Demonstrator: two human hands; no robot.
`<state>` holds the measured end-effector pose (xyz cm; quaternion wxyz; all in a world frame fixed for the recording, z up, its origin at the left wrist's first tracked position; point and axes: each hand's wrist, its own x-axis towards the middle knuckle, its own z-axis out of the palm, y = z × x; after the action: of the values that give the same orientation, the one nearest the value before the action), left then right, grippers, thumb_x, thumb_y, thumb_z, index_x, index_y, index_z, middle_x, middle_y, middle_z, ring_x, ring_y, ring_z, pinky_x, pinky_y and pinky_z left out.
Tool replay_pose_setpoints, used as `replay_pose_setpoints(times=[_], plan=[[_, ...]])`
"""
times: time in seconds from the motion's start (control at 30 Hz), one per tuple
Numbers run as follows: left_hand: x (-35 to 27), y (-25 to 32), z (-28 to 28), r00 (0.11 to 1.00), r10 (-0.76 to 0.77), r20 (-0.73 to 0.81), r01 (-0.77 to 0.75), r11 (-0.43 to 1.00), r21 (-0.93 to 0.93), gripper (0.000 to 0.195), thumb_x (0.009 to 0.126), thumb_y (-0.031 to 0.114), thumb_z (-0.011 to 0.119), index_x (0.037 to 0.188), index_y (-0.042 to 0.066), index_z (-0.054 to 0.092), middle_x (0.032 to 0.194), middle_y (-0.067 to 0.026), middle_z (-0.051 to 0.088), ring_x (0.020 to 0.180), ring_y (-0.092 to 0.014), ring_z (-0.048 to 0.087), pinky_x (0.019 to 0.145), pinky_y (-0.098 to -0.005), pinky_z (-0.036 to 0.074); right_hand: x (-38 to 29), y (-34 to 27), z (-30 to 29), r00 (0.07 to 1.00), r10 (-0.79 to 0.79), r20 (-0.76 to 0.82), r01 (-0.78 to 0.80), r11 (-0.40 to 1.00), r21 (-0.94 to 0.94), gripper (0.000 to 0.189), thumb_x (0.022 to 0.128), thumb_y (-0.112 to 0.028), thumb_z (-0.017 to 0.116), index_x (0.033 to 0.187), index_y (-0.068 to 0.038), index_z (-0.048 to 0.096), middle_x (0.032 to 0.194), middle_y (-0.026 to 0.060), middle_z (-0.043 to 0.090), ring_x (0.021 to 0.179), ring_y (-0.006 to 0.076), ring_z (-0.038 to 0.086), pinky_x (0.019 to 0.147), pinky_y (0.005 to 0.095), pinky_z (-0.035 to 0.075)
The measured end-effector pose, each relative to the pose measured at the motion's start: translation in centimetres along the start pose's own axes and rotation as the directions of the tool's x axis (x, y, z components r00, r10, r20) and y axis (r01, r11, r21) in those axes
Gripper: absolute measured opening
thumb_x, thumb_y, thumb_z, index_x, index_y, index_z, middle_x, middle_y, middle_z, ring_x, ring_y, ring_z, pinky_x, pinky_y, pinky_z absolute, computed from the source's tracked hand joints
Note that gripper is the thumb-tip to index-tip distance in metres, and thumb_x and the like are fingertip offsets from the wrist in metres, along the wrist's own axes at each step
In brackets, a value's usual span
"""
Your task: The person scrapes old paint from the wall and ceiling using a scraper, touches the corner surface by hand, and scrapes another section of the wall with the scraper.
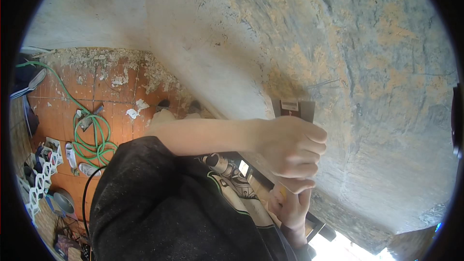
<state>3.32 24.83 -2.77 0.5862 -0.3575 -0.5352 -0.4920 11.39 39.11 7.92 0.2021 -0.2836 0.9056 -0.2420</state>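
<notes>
My left hand (295, 146) is closed around the handle of a wide-bladed scraper (308, 110), whose label bears writing. The blade lies against a patchy plaster wall (377, 90) with grey and tan areas. Just beneath, my right hand (293, 206) is wrapped round the lower end of the tool, close against the left. A bit of yellow shows between its fingers. Most of the handle is hidden by both hands.
A green hose (95, 136) lies coiled on the orange tile floor (117, 107) among plaster flakes (133, 112). White shoes (70, 155), a white lattice rack (45, 175) and a grey basin (63, 201) stand at the left. A black cable (85, 197) passes beside my sleeve.
</notes>
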Motion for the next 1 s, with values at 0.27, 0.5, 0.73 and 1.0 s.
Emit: replay_pose_setpoints(times=[0.27,0.5,0.73,1.0], plan=[[-0.1,1.1,-1.5,0.997,-0.030,0.077,0.032,0.999,-0.020,0.034,0.073,0.020,0.066,0.053,0.013,0.040,0.051,0.0033,0.039,0.051,-0.015,0.044,0.050,-0.0277,0.033,-0.8,1.3,1.9,0.944,0.297,0.146,-0.324,0.741,0.588,0.012,0.096,-0.004,0.045,0.087,0.001,0.053,0.058,0.0019,0.046,0.047,0.0091,0.046,0.040,0.0257,0.034],[-0.1,-1.1,-1.9,0.999,0.035,-0.001,-0.035,0.993,0.114,0.033,0.075,0.019,0.056,0.051,0.014,0.033,0.046,0.0042,0.026,0.042,-0.013,0.034,0.049,-0.0272,0.026,1.9,0.3,2.9,0.930,0.340,0.141,-0.335,0.622,0.707,0.030,0.101,-0.016,0.043,0.073,-0.003,0.048,0.053,-0.0005,0.042,0.039,0.0082,0.040,0.035,0.0240,0.029],[0.4,-1.0,-1.6,0.999,-0.033,-0.009,0.034,0.994,0.107,0.032,0.066,0.017,0.067,0.053,0.013,0.039,0.052,0.0019,0.035,0.048,-0.016,0.038,0.045,-0.0297,0.028,1.5,1.0,2.1,0.954,0.292,0.073,-0.271,0.729,0.629,0.034,0.101,-0.018,0.042,0.070,-0.005,0.049,0.051,-0.0019,0.041,0.036,0.0091,0.038,0.034,0.0245,0.026],[0.3,-0.1,0.2,0.999,0.036,0.012,-0.037,0.997,0.071,0.035,0.076,0.020,0.055,0.052,0.013,0.030,0.048,0.0032,0.025,0.041,-0.014,0.033,0.048,-0.0282,0.024,0.5,1.6,0.8,0.911,0.328,0.248,-0.369,0.385,0.846,0.009,0.093,-0.002,0.048,0.085,-0.002,0.050,0.056,-0.0032,0.040,0.044,0.0098,0.042,0.039,0.0263,0.033]])
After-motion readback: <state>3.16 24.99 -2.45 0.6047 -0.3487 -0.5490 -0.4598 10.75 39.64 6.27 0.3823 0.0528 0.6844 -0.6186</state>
